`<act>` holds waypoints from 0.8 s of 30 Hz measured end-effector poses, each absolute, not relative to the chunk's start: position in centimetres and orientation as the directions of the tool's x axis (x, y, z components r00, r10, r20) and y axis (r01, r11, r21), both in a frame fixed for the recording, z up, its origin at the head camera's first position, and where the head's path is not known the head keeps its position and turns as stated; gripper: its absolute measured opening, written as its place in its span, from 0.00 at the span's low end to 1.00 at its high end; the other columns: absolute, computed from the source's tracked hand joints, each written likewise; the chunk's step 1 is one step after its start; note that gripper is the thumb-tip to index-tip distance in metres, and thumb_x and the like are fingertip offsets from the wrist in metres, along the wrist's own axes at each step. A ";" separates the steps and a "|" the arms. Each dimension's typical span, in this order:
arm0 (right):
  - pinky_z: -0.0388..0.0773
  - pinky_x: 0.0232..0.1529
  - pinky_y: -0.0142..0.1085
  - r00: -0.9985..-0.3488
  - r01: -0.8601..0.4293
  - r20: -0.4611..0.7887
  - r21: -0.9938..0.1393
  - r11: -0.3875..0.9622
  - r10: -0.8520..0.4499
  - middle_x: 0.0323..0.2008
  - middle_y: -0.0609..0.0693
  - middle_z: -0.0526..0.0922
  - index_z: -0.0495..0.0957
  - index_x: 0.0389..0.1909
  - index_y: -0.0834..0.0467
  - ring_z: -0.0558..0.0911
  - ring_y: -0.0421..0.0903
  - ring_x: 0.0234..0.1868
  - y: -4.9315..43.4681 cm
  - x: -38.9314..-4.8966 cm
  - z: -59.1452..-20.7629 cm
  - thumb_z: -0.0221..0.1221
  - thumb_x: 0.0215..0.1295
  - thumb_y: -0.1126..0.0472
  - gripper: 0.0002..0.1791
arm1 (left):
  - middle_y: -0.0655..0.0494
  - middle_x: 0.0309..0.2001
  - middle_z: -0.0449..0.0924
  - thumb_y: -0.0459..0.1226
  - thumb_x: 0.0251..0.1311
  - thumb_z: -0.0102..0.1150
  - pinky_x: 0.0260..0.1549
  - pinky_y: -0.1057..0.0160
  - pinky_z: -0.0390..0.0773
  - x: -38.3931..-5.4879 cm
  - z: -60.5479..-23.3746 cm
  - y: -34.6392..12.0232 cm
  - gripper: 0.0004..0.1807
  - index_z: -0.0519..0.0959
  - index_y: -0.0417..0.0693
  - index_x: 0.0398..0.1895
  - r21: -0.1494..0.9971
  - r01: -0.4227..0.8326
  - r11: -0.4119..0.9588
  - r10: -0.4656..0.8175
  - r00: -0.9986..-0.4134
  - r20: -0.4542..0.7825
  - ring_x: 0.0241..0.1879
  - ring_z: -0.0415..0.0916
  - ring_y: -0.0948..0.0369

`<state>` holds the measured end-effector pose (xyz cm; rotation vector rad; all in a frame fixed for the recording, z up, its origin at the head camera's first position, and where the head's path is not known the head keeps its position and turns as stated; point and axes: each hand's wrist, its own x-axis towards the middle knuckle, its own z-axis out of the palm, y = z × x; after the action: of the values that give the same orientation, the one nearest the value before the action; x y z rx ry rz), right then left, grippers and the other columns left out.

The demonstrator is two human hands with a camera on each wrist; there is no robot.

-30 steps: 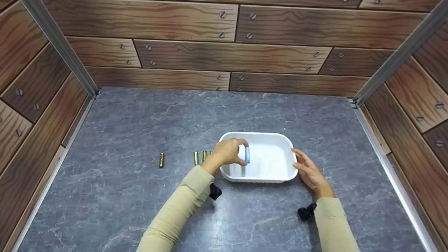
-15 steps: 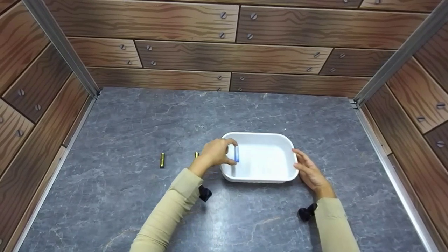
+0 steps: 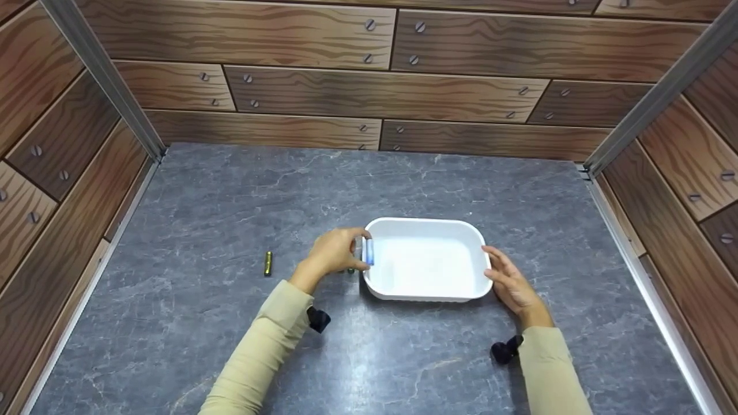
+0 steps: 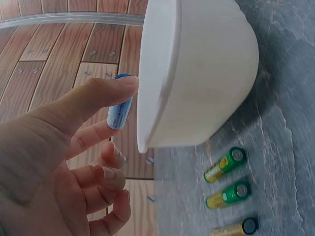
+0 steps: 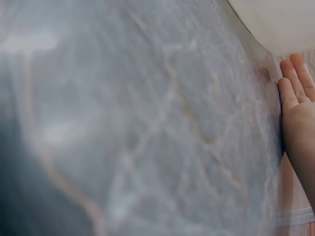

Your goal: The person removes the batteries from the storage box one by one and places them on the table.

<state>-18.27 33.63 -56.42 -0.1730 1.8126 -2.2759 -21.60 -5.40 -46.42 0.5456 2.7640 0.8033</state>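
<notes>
My left hand (image 3: 331,252) pinches a blue-and-white battery (image 3: 370,252) between thumb and a finger, over the left rim of a white plastic tub (image 3: 426,298). In the left wrist view the battery (image 4: 119,110) is held by its ends, beside the tub's rim. The other fingers curl loosely, holding nothing. On the right, my right hand (image 3: 515,288) touches the tub's end wall with fairly straight fingers; the right wrist view shows its fingertips (image 5: 287,66) at the wall. Green-and-gold batteries (image 4: 225,165) lie on the table left of the tub, mostly hidden by the left hand in the head view.
A single gold battery (image 3: 268,263) lies farther left on the grey marbled table (image 3: 403,357). Wood-patterned panels (image 3: 323,89) close off the back and both sides, with metal strips (image 3: 646,288) along the side edges. Black wrist cameras (image 3: 319,319) hang beneath the cuffs.
From above the tub's inside, my left hand has moved left to its left rim, carrying the blue-and-white battery. It now covers most of the nearby batteries. My right hand stays at the tub.
</notes>
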 end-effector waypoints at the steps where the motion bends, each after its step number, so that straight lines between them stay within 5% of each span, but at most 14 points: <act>1: 0.73 0.55 0.25 -0.967 0.102 -0.046 -0.972 -0.214 -0.251 0.55 0.34 0.76 0.71 0.56 0.40 0.75 0.31 0.55 33.6 -18.3 -56.4 0.48 0.68 0.74 0.26 | 0.59 0.26 0.75 0.45 0.41 0.77 0.22 0.68 0.60 -21.6 -46.4 -5.6 0.32 0.78 0.55 0.54 0.553 0.286 0.783 0.401 -0.911 -0.098 0.23 0.64 0.65; 16: 0.72 0.55 0.25 -0.963 0.088 -0.023 -0.969 -0.231 -0.268 0.55 0.34 0.76 0.71 0.56 0.42 0.75 0.32 0.55 33.6 -18.2 -56.4 0.48 0.68 0.73 0.25 | 0.49 0.31 0.81 0.43 0.42 0.77 0.25 0.67 0.62 -21.3 -47.7 -8.8 0.34 0.78 0.55 0.57 0.572 0.233 0.787 0.364 -0.923 -0.124 0.25 0.66 0.64; 24: 0.71 0.56 0.24 -0.963 0.087 -0.024 -0.970 -0.227 -0.270 0.56 0.34 0.75 0.71 0.56 0.41 0.75 0.31 0.56 33.8 -18.3 -56.7 0.47 0.68 0.73 0.26 | 0.52 0.29 0.80 0.41 0.40 0.77 0.25 0.67 0.63 -21.0 -48.3 -9.9 0.34 0.78 0.54 0.57 0.555 0.205 0.806 0.335 -0.932 -0.141 0.25 0.66 0.64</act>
<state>-18.32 33.77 -56.66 -0.2193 1.7915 -2.2849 -20.96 -9.86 -48.26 0.4192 2.7606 0.8093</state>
